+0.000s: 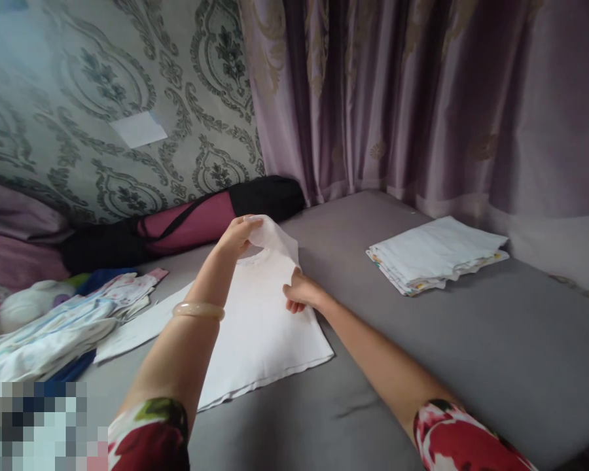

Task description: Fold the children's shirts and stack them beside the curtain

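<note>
A white shirt [262, 327] lies spread on the grey bed sheet, its neck opening toward the far side and one long sleeve stretching left. My left hand [240, 234] pinches the shirt's upper edge by the collar and holds that cloth raised off the bed. Lower and to the right, my right hand [300, 292] is closed on the shirt's right side, near the shoulder. Between both hands the fabric is lifted and bent over. My left forearm, with a pale bangle [199, 311], hides part of the shirt.
A folded stack of white cloths [436, 252] lies on the bed [471, 340] at right. Loose clothes [69, 327] and a white plush toy [34, 304] are at left. A long black and maroon bag [191, 226] rests along the patterned wall. Purple curtains [387, 98] hang behind.
</note>
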The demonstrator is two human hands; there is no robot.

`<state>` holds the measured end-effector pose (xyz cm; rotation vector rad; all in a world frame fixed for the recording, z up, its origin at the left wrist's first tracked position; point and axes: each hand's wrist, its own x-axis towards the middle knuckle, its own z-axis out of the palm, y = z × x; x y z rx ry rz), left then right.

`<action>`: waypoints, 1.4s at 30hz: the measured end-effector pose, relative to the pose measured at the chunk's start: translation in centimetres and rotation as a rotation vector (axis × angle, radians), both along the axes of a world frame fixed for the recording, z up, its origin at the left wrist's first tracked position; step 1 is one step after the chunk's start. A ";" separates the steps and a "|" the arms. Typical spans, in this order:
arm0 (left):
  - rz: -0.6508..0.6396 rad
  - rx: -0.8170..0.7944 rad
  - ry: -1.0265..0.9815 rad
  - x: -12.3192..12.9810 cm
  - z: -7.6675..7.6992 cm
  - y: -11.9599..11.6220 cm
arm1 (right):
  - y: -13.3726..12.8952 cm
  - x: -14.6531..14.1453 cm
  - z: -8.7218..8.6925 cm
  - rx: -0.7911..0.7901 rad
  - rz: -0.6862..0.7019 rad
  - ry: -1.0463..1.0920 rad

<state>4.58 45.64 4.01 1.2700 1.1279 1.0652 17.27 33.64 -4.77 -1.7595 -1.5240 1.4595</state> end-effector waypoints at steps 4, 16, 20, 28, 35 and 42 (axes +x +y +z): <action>0.090 -0.026 0.048 -3.7 -1.8 0.6 | -0.3 -0.1 0.4 0.053 0.044 -0.139; 0.369 -0.154 0.195 -9.0 -10.3 -2.1 | -1.9 -0.9 1.7 0.239 0.179 -0.589; 0.390 -0.036 0.235 -9.2 -11.7 -2.3 | -2.4 -1.4 1.9 0.279 0.236 -0.689; 0.432 0.136 0.402 -10.4 -13.9 -2.1 | 1.1 3.1 0.9 0.223 0.062 -0.526; 0.420 0.166 0.525 -10.9 -13.4 -1.8 | 8.7 6.7 -1.2 0.449 -0.077 -0.531; 0.405 0.121 0.524 -11.1 -12.5 -2.4 | 12.9 5.1 -1.3 0.500 0.076 -0.561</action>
